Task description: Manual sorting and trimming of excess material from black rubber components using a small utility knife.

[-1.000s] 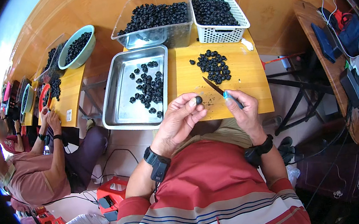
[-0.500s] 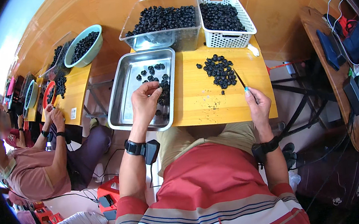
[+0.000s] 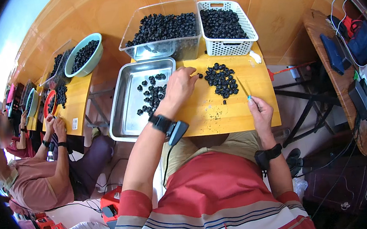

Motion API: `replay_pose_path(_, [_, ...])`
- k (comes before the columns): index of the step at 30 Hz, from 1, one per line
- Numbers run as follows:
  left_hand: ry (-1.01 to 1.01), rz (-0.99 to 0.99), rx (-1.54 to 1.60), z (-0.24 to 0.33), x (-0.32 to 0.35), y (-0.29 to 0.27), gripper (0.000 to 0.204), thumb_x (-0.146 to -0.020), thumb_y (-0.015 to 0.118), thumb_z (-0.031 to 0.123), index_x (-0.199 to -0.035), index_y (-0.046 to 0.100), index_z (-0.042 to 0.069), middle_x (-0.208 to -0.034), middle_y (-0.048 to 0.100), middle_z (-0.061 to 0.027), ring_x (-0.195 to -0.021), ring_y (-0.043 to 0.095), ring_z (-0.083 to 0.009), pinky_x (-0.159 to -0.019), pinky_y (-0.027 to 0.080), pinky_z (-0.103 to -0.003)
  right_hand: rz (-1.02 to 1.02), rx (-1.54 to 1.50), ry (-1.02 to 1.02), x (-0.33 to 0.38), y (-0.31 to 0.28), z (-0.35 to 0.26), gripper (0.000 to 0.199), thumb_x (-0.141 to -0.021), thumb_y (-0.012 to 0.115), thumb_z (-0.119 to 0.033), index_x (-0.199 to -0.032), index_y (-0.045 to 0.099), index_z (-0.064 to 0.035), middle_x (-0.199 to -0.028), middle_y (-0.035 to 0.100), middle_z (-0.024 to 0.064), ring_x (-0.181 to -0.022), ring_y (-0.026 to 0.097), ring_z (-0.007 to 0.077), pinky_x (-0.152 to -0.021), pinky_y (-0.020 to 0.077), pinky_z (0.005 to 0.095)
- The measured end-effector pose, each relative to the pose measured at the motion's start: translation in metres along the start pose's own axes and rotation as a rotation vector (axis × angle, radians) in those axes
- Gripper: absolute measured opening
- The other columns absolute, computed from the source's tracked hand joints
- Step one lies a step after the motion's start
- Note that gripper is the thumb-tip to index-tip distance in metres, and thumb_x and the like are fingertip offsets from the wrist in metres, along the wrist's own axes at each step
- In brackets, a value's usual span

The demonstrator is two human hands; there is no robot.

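Observation:
My left hand (image 3: 182,85) reaches over the right rim of the steel tray (image 3: 119,83). Its thumb and forefinger are apart, with their tips beside a single small black ring-shaped piece (image 3: 200,75) on the yellow table. To the right of that piece lies a loose pile of similar black pieces (image 3: 222,80). My right hand (image 3: 260,111), closed at the table's right front, grips a slim pointed tool (image 3: 243,87) with a teal spot near the fingers. The tool's tip points toward the pile; its exact kind is unclear. More black pieces (image 3: 153,93) lie scattered inside the tray.
Behind the tray stand a clear plastic bin (image 3: 186,49) and a white perforated basket (image 3: 230,49), both full of black pieces. Dark crumbs (image 3: 214,117) dot the yellow table (image 3: 193,122). To the left, another person (image 3: 40,175) works at a table with a pale green bowl (image 3: 96,63).
My left hand has moved right, from over the tray's pieces to the lone piece beside the pile, and its fingers have parted. The right hand still holds the tool near the pile.

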State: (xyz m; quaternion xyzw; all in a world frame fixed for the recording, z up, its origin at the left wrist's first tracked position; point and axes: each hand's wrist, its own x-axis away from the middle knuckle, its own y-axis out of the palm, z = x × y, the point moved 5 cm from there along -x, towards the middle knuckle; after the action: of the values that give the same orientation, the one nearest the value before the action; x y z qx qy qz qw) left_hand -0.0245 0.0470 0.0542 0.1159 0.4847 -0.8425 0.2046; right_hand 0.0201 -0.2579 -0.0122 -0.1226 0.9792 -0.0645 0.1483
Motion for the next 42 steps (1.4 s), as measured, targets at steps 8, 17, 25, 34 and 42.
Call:
replay_pose_path(8, [-0.079, -0.269, -0.16, -0.016, -0.03, 0.05, 0.023, -0.086, 0.068, 0.019, -0.102, 0.074, 0.004, -0.099, 0.07, -0.0221, -0.097, 0.066, -0.0398, -0.087, 0.053, -0.047, 0.004, -0.018, 0.041, 0.002, -0.002, -0.003, 0.034, -0.097, 0.07, -0.024, -0.111, 0.07, 0.0065, -0.084, 0.064, -0.0017, -0.074, 0.053, 0.0045, -0.066, 0.0451, 0.0215])
replay_pose_path(17, [-0.249, -0.267, 0.419, -0.02, -0.017, 0.045, 0.016, -0.084, 0.077, 0.008, -0.097, 0.072, -0.001, -0.085, 0.072, -0.0083, -0.073, 0.069, -0.0189, -0.069, 0.056, -0.031, -0.024, 0.036, -0.01, 0.001, -0.001, -0.011, 0.035, -0.096, 0.07, -0.025, -0.111, 0.07, 0.0063, -0.084, 0.067, 0.0013, -0.074, 0.056, 0.0055, -0.065, 0.0466, 0.0233])
replay_pose_path(25, [-0.715, -0.163, 1.357, 0.015, 0.039, 0.022, 0.018, -0.096, 0.066, 0.006, -0.113, 0.066, 0.001, -0.098, 0.07, -0.0055, -0.085, 0.069, -0.0126, -0.08, 0.062, -0.025, -0.021, 0.015, -0.023, 0.002, 0.001, -0.014, 0.034, -0.095, 0.071, -0.023, -0.112, 0.069, 0.0064, -0.084, 0.067, 0.0007, -0.074, 0.056, 0.0056, -0.066, 0.0468, 0.0228])
replay_pose_path(34, [-0.71, -0.108, 1.77, 0.041, 0.067, 0.026, 0.019, -0.097, 0.064, 0.008, -0.116, 0.065, 0.003, -0.101, 0.07, -0.0051, -0.09, 0.069, -0.0142, -0.085, 0.062, -0.028, -0.186, 0.031, -0.191, 0.01, 0.027, -0.077, 0.029, -0.094, 0.071, -0.02, -0.108, 0.069, 0.0057, -0.082, 0.067, 0.0094, -0.071, 0.06, 0.0127, -0.063, 0.0471, 0.0278])
replay_pose_path(42, [-0.601, -0.2, 1.888, 0.059, 0.078, 0.024, 0.02, -0.098, 0.063, 0.01, -0.116, 0.065, 0.004, -0.104, 0.07, -0.0055, -0.092, 0.069, -0.0155, -0.085, 0.062, -0.03, -0.241, 0.054, -0.327, 0.013, 0.036, -0.094, 0.028, -0.092, 0.073, -0.019, -0.107, 0.069, 0.0047, -0.078, 0.065, 0.0119, -0.065, 0.062, 0.0182, -0.059, 0.0478, 0.0303])
